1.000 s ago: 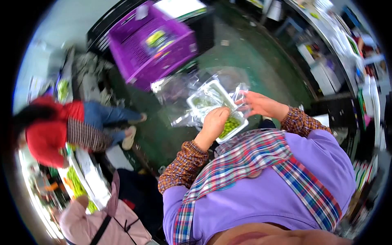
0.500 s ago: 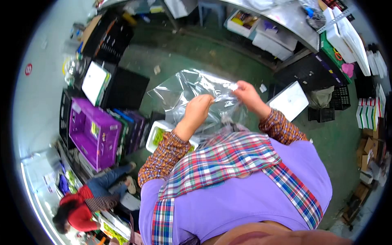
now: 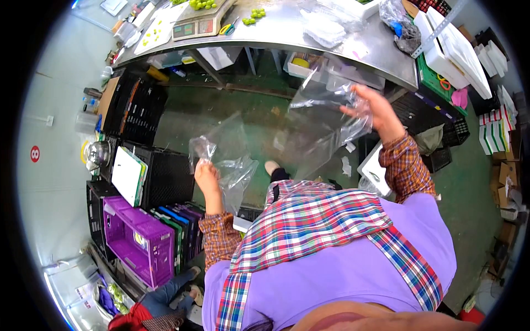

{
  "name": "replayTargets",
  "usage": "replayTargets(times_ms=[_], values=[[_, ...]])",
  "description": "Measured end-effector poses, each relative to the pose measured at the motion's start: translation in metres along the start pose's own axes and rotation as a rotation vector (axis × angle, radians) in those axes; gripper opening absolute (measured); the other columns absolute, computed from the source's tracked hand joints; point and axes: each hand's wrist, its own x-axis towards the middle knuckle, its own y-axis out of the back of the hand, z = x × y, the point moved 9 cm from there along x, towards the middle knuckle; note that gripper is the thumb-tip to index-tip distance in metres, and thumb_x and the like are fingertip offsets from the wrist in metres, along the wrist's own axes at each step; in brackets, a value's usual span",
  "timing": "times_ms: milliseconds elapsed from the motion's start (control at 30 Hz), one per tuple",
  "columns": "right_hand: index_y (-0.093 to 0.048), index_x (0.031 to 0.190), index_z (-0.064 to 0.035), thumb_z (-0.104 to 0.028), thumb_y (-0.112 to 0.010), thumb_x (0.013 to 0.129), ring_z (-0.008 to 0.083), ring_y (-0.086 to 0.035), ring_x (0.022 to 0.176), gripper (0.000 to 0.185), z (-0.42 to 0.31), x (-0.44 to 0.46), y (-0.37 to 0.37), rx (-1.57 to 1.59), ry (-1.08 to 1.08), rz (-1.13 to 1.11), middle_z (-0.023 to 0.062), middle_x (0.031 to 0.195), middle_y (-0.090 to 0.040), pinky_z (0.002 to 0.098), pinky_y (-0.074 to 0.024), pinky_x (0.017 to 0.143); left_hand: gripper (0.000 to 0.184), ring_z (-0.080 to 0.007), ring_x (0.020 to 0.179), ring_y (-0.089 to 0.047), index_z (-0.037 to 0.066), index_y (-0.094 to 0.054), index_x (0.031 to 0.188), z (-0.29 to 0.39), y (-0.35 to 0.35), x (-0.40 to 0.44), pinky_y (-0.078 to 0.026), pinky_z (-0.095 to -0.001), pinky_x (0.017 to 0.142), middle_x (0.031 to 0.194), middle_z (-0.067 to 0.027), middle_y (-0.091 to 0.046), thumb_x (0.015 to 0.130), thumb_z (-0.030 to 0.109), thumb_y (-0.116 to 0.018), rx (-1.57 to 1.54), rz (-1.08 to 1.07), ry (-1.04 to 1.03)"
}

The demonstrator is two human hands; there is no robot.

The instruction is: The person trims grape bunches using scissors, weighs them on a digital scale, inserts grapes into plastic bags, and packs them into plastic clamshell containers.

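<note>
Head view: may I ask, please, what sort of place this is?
Probably a packing room for fresh produce: bunches of green fruit lie beside a scale on the metal table, and the left hand holds clear plastic.

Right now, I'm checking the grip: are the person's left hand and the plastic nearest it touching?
Touching. The head view shows the left hand with its fingers closed on the plastic, which bunches up just above them.

Purple top (image 3: 326, 273) (plaid apron (image 3: 314, 220) over)
</note>
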Motion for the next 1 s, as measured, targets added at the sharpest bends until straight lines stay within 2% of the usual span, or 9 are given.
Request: replayTargets(times_ms=[233, 400, 433, 533, 667, 833, 900, 967, 1000], values=[[-0.045, 0.114, 0.0046, -0.013, -0.052, 0.091, 0.0447, -0.054, 0.105, 0.030, -0.134, 0.146, -0.122, 0.167, 0.338, 0.042, 0.0316, 0.119, -0.048, 0.0612, -0.0455, 0.089, 0.050, -0.0069, 0.041, -0.018, 0.016, -0.030, 0.059, 0.035, -0.008, 0.120, -0.014, -0.0228, 0.037, 0.050, 0.0052, -0.021, 0.094, 0.051, -0.038, -0.327, -0.039, 0.164], [-0.049, 0.103, 0.0061, -0.006, -0.043, 0.094, 0.0353, -0.059, 0.090, 0.016, -0.200, 0.266, -0.170, 0.516, 0.369, -0.556, 0.0170, 0.101, -0.058, 0.0629, -0.0408, 0.094, 0.068, -0.0177, 0.057, -0.040, 0.004, -0.050, 0.096, 0.102, -0.038, 0.227, -0.032, -0.0263, 0.044, 0.069, -0.0033, -0.043, 0.084, 0.070, -0.037, -0.511, -0.028, 0.322], [-0.049, 0.098, 0.0069, -0.001, -0.041, 0.093, 0.0281, -0.056, 0.082, 0.012, -0.208, 0.283, -0.155, 0.415, 0.520, 0.028, 0.0146, 0.093, -0.054, 0.0639, -0.0360, 0.098, 0.073, -0.0185, 0.061, -0.042, 0.001, -0.048, 0.096, 0.120, -0.056, 0.247, -0.034, -0.0264, 0.046, 0.071, -0.0041, -0.044, 0.083, 0.072, -0.036, -0.655, -0.306, 0.336], [-0.049, 0.093, 0.0086, 0.007, -0.041, 0.088, 0.0237, -0.052, 0.090, 0.009, -0.217, 0.332, -0.164, 0.221, 0.672, 0.098, 0.0137, 0.095, -0.050, 0.0588, -0.0357, 0.101, 0.061, -0.0178, 0.074, -0.042, -0.004, -0.045, 0.112, 0.163, -0.088, 0.298, -0.037, -0.0288, 0.060, 0.083, -0.0068, -0.043, 0.089, 0.053, -0.043, -0.837, -0.588, 0.306], [-0.051, 0.112, 0.0066, -0.018, -0.052, 0.089, 0.0173, -0.052, 0.086, 0.034, -0.224, 0.405, -0.148, -0.961, 0.687, 0.568, 0.0109, 0.094, -0.056, 0.0394, -0.0410, 0.092, 0.036, -0.0131, 0.068, -0.039, -0.004, -0.046, 0.117, 0.189, -0.109, 0.368, -0.035, -0.0265, 0.060, 0.079, -0.0045, -0.042, 0.087, 0.016, -0.049, -0.938, -0.667, 0.267], [-0.053, 0.110, 0.0011, -0.029, -0.057, 0.089, 0.0163, -0.054, 0.085, 0.037, -0.212, 0.509, -0.094, -1.725, 0.356, 0.931, 0.0069, 0.091, -0.057, 0.0267, -0.0455, 0.085, 0.026, -0.0124, 0.061, -0.038, -0.002, -0.050, 0.111, 0.194, -0.102, 0.446, -0.034, -0.0247, 0.054, 0.071, -0.0027, -0.040, 0.089, 0.012, -0.050, -0.818, -0.429, 0.307], [-0.053, 0.110, -0.0001, -0.034, -0.062, 0.085, 0.0160, -0.055, 0.089, 0.043, -0.190, 0.560, -0.036, -0.135, 0.636, 0.745, 0.0066, 0.095, -0.059, 0.0258, -0.0454, 0.083, 0.022, -0.0119, 0.055, -0.037, 0.000, -0.053, 0.107, 0.197, -0.102, 0.476, -0.033, -0.0242, 0.049, 0.068, -0.0020, -0.043, 0.091, 0.015, -0.051, -0.892, -0.397, 0.352], [-0.052, 0.110, 0.0006, -0.037, -0.070, 0.078, 0.0152, -0.055, 0.093, 0.052, -0.176, 0.598, -0.003, -0.342, 0.695, 0.780, 0.0059, 0.100, -0.059, 0.0261, -0.0452, 0.082, 0.020, -0.0111, 0.056, -0.039, 0.001, -0.052, 0.106, 0.206, -0.100, 0.507, -0.034, -0.0230, 0.048, 0.067, -0.0007, -0.043, 0.090, 0.014, -0.052, -0.791, -0.312, 0.309], [-0.049, 0.106, 0.0020, -0.031, -0.069, 0.080, 0.0163, -0.052, 0.095, 0.047, -0.178, 0.599, -0.013, -0.979, 0.430, 0.908, 0.0075, 0.104, -0.055, 0.0257, -0.0435, 0.085, 0.019, -0.0107, 0.056, -0.040, 0.001, -0.051, 0.105, 0.213, -0.098, 0.523, -0.034, -0.0223, 0.048, 0.067, -0.0001, -0.042, 0.090, 0.013, -0.053, -0.737, -0.269, 0.289]])
